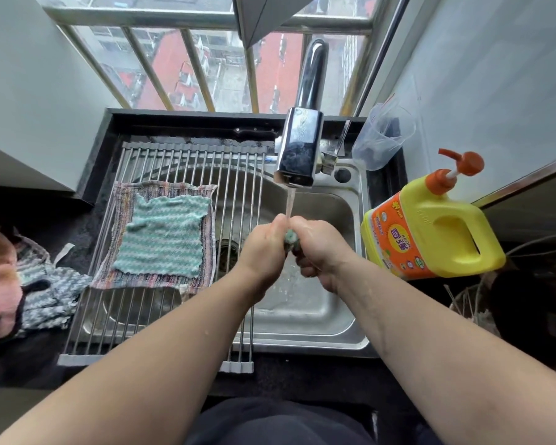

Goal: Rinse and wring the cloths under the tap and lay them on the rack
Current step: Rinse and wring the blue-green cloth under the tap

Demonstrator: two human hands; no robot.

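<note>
Under the running chrome tap (299, 149), left hand (264, 244) and right hand (318, 248) both clench one wadded teal cloth (291, 239), fists touching! Left of the tap, a teal zigzag cloth (166, 232) lies flat on a striped cloth (122, 220) across the steel-rod rack (238, 194); right of it stands a yellow detergent jug (430, 232).

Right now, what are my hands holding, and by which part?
A bunched green cloth, under the tap. The left hand grips one end, the right hand the other; only its middle shows between them.
</note>
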